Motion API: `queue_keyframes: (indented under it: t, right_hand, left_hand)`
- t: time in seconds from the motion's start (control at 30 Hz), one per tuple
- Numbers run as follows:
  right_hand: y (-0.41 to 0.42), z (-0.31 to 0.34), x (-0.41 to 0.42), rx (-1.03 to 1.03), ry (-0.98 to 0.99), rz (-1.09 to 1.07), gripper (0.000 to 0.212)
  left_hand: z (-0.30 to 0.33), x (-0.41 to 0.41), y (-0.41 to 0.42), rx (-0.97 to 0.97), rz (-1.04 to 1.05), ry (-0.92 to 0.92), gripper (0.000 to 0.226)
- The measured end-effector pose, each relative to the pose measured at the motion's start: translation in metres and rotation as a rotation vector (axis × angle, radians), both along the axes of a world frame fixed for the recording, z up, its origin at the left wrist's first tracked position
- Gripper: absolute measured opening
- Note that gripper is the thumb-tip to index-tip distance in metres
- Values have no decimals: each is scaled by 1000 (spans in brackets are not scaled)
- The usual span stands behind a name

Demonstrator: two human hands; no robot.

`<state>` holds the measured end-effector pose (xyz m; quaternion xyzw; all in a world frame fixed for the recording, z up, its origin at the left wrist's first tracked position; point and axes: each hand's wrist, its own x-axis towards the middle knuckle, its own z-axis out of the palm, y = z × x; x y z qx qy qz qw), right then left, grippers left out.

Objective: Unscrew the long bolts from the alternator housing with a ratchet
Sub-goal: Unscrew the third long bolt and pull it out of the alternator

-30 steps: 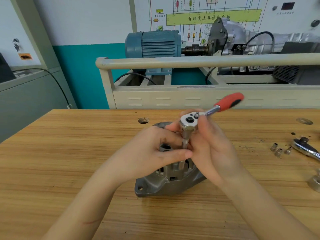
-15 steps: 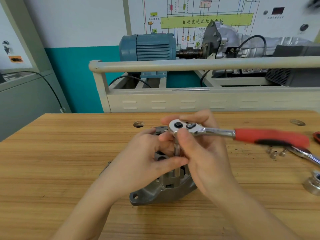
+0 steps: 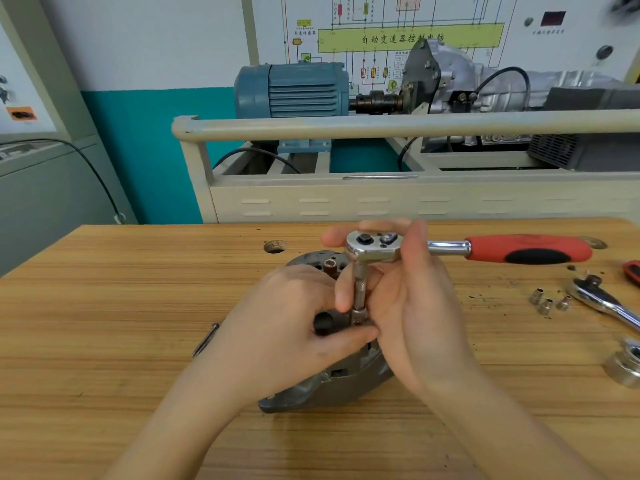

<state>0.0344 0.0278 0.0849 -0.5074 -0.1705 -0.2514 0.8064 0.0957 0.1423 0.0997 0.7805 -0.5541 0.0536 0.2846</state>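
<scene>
The grey alternator housing (image 3: 332, 386) stands on the wooden bench, mostly hidden behind my hands. A chrome ratchet (image 3: 374, 245) with a red and black handle (image 3: 530, 250) sits above it, its extension and socket (image 3: 359, 299) pointing straight down into the housing. My right hand (image 3: 415, 306) curls round the ratchet head and extension. My left hand (image 3: 291, 323) grips the housing and pinches near the socket's lower end. One long bolt (image 3: 206, 339) lies loose on the bench to the left of the housing.
At the right lie a second ratchet (image 3: 602, 299), three small sockets (image 3: 549, 301), a large metal nut-like part (image 3: 627, 365) and a red tool tip (image 3: 632, 270). A round hole (image 3: 274, 246) is in the bench (image 3: 104, 306). A beige motor stand (image 3: 381, 202) rises behind.
The ratchet handle has swung clockwise from pointing back-right to pointing straight right. My hands stay on the head and housing. The camera has moved closer and slightly left.
</scene>
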Motion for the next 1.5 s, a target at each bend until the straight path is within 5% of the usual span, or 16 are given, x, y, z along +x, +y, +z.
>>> queue_keyframes:
  t: [0.23,0.47,0.83,1.13,1.33,1.5]
  right_hand:
    - [-15,3,-2,409,268,123,52]
    - [0,2,-1,197,176,173,44]
    - [-3,1,-2,-66,92,50,37]
    - [-2,2,-5,-206,-61,-74,22]
    - [-4,5,0,105,223,115,36]
    - [-1,7,0,126,95,70,14]
  left_hand:
    - [1,6,4,42,-14,12,51]
    - [4,14,8,2,-171,203,5]
    - [5,20,13,0,-212,321,32]
    - [3,15,11,-58,-93,221,57]
    - [4,16,10,16,-177,217,43]
    - [3,13,9,-83,-52,138,35]
